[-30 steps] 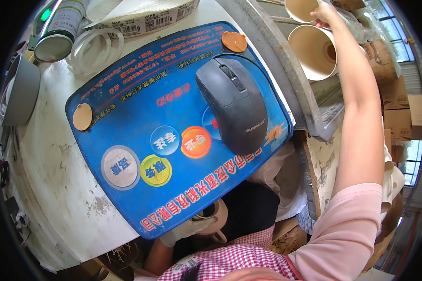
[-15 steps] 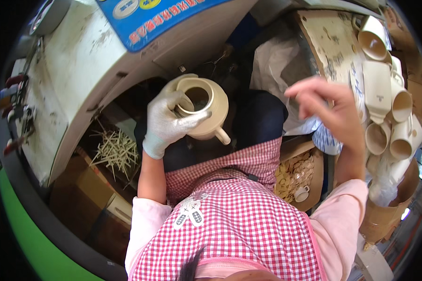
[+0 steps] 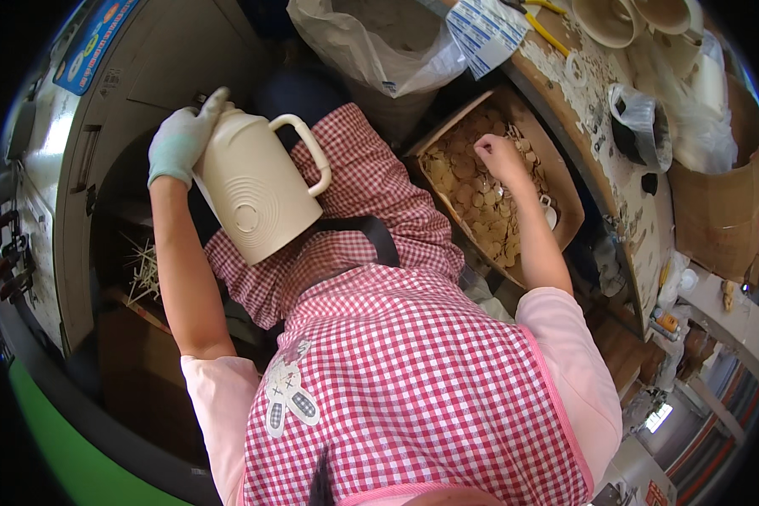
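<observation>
A cream jug (image 3: 249,190) is held at ten o'clock over the lap, its top tilted toward eleven and its handle toward one; whether the lap is touched cannot be told. Its upper end is wrapped by the fingers of the gloved left hand (image 3: 182,142). At two o'clock, the bare right hand (image 3: 499,160) is held over a cardboard box (image 3: 562,173) of loose tan discs (image 3: 486,202); its fingers are bent in, but whether the tips meet or pinch a disc cannot be told. So far, the jug is raised and the box reached; setting down is not yet done, and no disc is seen on the jug's visible side. Beyond, toward one, pliers (image 3: 551,32) are carried by a chipped worktop (image 3: 584,122).
</observation>
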Demonstrator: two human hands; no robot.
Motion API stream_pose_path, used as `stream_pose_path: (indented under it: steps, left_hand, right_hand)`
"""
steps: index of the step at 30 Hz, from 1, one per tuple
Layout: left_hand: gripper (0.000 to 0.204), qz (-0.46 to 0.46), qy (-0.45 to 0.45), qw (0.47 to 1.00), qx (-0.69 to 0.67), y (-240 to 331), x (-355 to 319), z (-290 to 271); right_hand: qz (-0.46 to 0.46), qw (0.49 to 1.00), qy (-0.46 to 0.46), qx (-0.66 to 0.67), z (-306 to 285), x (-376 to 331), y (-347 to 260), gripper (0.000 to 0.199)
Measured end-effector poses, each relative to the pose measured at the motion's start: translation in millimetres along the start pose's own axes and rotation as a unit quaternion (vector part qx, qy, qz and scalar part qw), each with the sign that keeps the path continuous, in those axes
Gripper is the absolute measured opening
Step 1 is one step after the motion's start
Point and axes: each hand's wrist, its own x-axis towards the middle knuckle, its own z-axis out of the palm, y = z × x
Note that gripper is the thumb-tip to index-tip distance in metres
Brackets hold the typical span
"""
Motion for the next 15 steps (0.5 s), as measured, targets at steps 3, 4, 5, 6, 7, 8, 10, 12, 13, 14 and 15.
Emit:
stream_pose_path:
  steps: [3,4,5,6,7,8,10,12,13,14,15]
  left_hand:
    - [0.084,0.019,0.142,0.989,-0.044,-21,-36,2]
    - [0.069,0.082,0.237,0.96,-0.125,-28,-64,2]
    - [0.051,0.114,0.277,0.94,-0.164,-36,-97,2]
    - [0.047,0.075,0.25,0.934,-0.243,-41,-131,6]
    - [0.054,0.116,0.174,0.898,-0.386,-45,-166,14]
    - [0.06,0.073,0.046,0.886,-0.456,-50,-198,23]
    - [0.072,0.135,-0.223,0.771,-0.581,-48,-235,56]
    - [0.085,0.017,-0.29,0.751,-0.592,-34,-240,97]
    - [0.09,0.059,-0.307,0.684,-0.66,-32,-233,108]
    - [0.085,0.014,-0.248,0.602,-0.759,-28,-226,118]
    - [0.081,-0.085,-0.154,0.541,-0.823,-23,-219,126]
  right_hand:
    - [-0.012,0.999,0.014,0.05,40,-1,8,0.025]
    - [-0.032,0.998,0.048,0.02,49,-1,2,0.027]
    - [-0.048,0.995,0.083,-0.012,56,0,-4,0.029]
    - [-0.056,0.992,0.103,-0.045,63,1,-12,0.032]
    - [-0.045,0.995,0.093,-0.013,68,4,-18,0.042]
    - [-0.031,0.995,0.088,-0.028,74,7,-23,0.043]
    - [-0.028,0.994,0.09,-0.046,89,17,-28,0.045]
    - [0.039,0.998,0.033,-0.028,104,28,-23,0.044]
    - [0.041,0.999,0.028,-0.011,110,35,-21,0.044]
    - [0.025,0.998,0.051,0.031,112,38,-17,0.037]
    - [0.012,0.997,0.038,0.064,108,40,-14,0.037]
